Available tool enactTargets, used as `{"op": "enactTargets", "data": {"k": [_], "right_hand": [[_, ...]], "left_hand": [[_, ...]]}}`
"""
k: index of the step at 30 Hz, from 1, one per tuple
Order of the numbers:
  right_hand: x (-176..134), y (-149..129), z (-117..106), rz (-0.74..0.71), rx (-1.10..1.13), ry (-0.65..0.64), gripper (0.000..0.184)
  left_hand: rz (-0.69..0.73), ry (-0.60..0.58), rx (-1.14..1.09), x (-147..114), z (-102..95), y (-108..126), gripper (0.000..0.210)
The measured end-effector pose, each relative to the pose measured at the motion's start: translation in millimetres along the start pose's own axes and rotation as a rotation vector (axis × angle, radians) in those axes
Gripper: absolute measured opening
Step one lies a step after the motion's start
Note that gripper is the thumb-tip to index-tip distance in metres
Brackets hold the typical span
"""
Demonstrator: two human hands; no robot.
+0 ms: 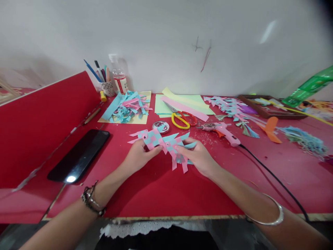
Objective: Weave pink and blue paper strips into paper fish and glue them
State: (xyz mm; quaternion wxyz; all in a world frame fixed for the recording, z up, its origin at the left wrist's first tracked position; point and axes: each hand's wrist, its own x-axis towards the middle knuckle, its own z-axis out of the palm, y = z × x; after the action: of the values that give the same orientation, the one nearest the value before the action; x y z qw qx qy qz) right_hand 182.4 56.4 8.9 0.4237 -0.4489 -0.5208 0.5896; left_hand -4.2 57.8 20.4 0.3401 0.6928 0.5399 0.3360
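My left hand (pixel 137 156) pinches a pink and blue woven paper fish (pixel 153 138) between thumb and fingers. In my right hand (pixel 200 158) is a second woven paper fish (pixel 171 149), its loose strips spreading towards the hand and below. Both pieces carry a small round eye, and they meet or overlap in the middle; whether they are joined I cannot tell. Just behind them lie a round lid (pixel 160 127) and scissors (pixel 181 121) with yellow and red handles. A pink glue gun (pixel 223 132) rests to the right, its black cord running to the front edge.
A phone (pixel 80 156) with its light on lies at left. Paper strips (pixel 130 107), coloured sheets (pixel 191 100), a pen cup (pixel 107 88) and a clear bottle (pixel 119 78) stand along the wall. Rightward are woven strips (pixel 226 106), a brown tray (pixel 270 113) and a green bottle (pixel 310 86).
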Motion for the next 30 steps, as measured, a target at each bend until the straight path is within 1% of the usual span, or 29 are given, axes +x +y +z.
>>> {"op": "enactTargets", "data": {"k": [3, 6, 8, 11, 15, 17, 20, 22, 26, 30], "right_hand": [[0, -1, 1, -0.023, -0.042, 0.004, 0.019], [0, -2, 1, -0.029, -0.086, -0.002, 0.019], [0, -3, 0, -0.035, -0.088, -0.002, 0.021], [2, -4, -4, -0.090, -0.107, 0.028, 0.022], [5, -6, -9, -0.142, -0.163, 0.068, 0.023], [5, -5, -9, -0.153, -0.208, 0.053, 0.022], [3, -5, -9, -0.177, -0.308, 0.024, 0.020], [1, -5, -8, -0.168, -0.351, 0.010, 0.018], [-1, -7, -7, -0.132, -0.360, -0.032, 0.018], [0, -8, -6, -0.137, -0.341, -0.054, 0.016]], "left_hand": [[-0.003, 0.088, -0.005, 0, 0.0, -1, 0.029], [0.010, 0.116, -0.025, 1, -0.5, -2, 0.028], [0.016, 0.094, -0.021, 1, -1.1, -3, 0.028], [0.044, 0.045, 0.009, 1, -1.8, -3, 0.029], [0.093, 0.048, 0.098, 0, -2.2, -3, 0.029], [0.121, 0.034, 0.098, 0, -2.5, -2, 0.026], [0.142, -0.021, 0.076, -1, -3.4, 0, 0.022], [0.150, -0.044, 0.069, -1, -3.9, 1, 0.021], [0.154, -0.046, 0.063, -1, -3.8, 1, 0.024], [0.150, -0.036, 0.046, -2, -3.0, 1, 0.025]]}}
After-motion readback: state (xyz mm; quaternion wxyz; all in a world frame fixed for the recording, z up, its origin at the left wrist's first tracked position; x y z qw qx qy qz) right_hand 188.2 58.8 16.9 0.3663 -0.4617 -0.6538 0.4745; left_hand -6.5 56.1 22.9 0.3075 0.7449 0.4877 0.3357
